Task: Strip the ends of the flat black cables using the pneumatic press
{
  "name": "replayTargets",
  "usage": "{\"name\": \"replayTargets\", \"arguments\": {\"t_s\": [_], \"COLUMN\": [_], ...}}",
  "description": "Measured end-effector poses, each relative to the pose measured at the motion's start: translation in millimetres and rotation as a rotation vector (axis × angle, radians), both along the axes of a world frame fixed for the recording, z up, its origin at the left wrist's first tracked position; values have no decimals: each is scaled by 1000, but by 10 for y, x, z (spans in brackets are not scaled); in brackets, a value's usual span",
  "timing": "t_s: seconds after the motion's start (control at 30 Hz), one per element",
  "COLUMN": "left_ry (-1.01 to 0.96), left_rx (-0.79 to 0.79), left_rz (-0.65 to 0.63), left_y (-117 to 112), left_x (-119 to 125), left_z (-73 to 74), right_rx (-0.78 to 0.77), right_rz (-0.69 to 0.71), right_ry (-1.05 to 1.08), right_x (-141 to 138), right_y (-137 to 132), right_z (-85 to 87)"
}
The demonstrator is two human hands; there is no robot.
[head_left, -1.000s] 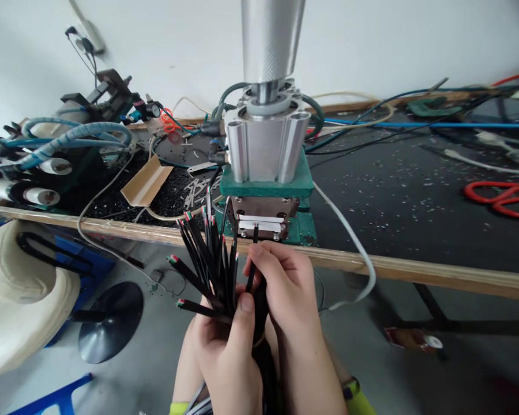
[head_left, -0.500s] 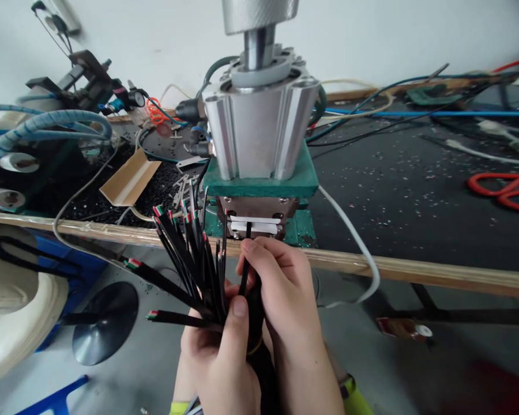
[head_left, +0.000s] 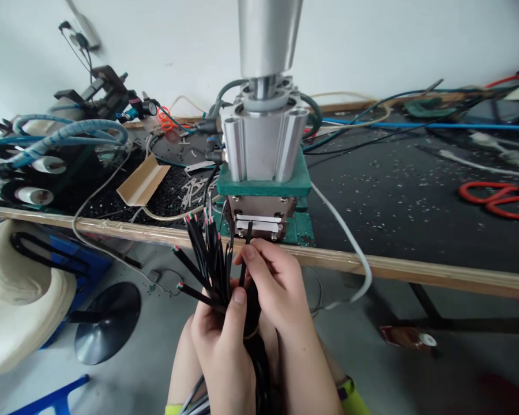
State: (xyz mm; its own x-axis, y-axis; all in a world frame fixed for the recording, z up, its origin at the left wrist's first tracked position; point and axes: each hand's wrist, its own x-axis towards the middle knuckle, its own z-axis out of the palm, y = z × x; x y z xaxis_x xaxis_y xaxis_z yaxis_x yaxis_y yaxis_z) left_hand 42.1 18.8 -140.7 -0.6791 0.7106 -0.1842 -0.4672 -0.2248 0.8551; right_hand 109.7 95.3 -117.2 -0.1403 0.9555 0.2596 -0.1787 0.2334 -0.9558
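The left hand (head_left: 225, 346) is closed around a bundle of black cables (head_left: 211, 279), with its thumb pressed against them; the other fingers of this hand are mostly hidden behind the cables. The right hand (head_left: 277, 282) pinches a single black cable (head_left: 244, 268) between the thumb and the index finger, and its remaining fingers are curled, partly out of sight.

The bundle spreads like a fan toward the upper left, and small red, green and white wire ends show at several tips. These ends overlap, so I cannot count them. Lower down, a thin band (head_left: 251, 333) goes around the bundle, and the cables below it are partly covered by the left hand and forearm, and are cut off by the lower edge.

The single cable points up to the white strips (head_left: 259, 223) at the front of the pneumatic press (head_left: 263, 141). Its tip is dark and lies in line with the slit between the strips; whether it enters the slit or stays just before it, I cannot tell. The top of the press is cut off.

On the tabletop (head_left: 372, 216), the red handles (head_left: 495, 199) at the right are cut by the edge, and the machine (head_left: 47, 155) at the left is only partly visible.
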Motion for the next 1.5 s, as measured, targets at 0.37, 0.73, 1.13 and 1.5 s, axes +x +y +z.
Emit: {"name": "replayTargets", "arguments": {"t_s": [0.37,0.73,1.13,1.5], "left_ry": [-7,64,95,66], "left_rx": [30,82,67,55], "left_rz": [217,124,133,130], "left_y": [-80,-19,130,119], "left_x": [-33,14,68,72], "left_z": [-14,78,191,200], "right_rx": [299,-53,-153,-197], "right_rz": [13,-32,-48,-46], "right_ry": [4,179,219,209], "right_x": [-33,-102,-94,-91], "right_y": [-124,-53,29,37], "right_z": [99,141,182,167]}}
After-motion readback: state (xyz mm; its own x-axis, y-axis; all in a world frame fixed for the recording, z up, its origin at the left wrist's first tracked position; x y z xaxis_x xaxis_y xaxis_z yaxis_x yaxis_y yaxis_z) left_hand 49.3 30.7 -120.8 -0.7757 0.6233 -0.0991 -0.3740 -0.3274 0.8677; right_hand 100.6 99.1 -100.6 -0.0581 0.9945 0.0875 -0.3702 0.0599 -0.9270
